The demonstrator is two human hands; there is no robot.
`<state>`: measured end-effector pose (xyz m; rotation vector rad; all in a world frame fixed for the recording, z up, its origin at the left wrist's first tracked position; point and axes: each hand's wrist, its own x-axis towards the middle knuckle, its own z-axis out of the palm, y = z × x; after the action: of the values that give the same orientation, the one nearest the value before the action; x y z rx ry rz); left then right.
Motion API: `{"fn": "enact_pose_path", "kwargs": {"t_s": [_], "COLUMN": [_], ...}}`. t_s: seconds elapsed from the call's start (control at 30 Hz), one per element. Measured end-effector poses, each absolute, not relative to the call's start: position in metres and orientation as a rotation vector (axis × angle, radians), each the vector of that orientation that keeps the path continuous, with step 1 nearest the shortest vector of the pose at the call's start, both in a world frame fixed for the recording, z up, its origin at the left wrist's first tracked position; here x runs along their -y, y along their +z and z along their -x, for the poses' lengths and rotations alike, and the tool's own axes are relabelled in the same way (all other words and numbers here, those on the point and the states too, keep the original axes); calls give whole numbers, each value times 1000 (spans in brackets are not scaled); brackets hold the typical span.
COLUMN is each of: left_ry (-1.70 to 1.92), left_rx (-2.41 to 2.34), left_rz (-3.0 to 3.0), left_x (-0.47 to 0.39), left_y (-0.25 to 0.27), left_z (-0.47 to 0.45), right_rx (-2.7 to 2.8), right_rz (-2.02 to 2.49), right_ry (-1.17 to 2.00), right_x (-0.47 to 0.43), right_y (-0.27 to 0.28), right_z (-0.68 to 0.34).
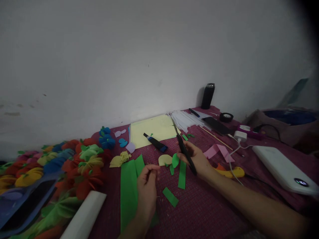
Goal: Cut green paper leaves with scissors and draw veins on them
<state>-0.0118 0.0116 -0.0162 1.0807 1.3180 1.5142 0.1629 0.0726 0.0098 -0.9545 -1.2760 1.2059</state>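
My right hand (196, 159) grips black-handled scissors (184, 151), whose blades point up and away toward the wall. By its fingertips is a green leaf-shaped piece (175, 160); whether the fingers touch it I cannot tell. My left hand (147, 186) hovers over the edge of a long green sheet (128, 192), its fingers loosely curved with nothing visible between them. Green strips (182, 176) and a small green rectangle (170, 197) lie between the hands. Just beyond is a cream half-round piece (164, 160).
Colourful petal flowers (91, 166) crowd the left side beside a white roll (84, 215). A box cutter (156, 142) rests on pale yellow sheets (139, 132). Rightward are a pink strip (220, 151), a yellow-handled tool (233, 172), a white power bank (281, 169), cables and a black bottle (208, 96).
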Motion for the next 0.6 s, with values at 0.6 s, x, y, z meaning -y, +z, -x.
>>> {"fn": "enact_pose_path", "kwargs": {"t_s": [0.6], "left_ry": [1525], "left_rx": [-1324], "left_rz": [-1122], "left_x": [-11], "left_y": [-19], "left_z": [13], "right_rx": [1241], "right_rz": [946], "right_ry": [1257], "right_x": [-72], "right_y": [10], "right_z": [-161]}}
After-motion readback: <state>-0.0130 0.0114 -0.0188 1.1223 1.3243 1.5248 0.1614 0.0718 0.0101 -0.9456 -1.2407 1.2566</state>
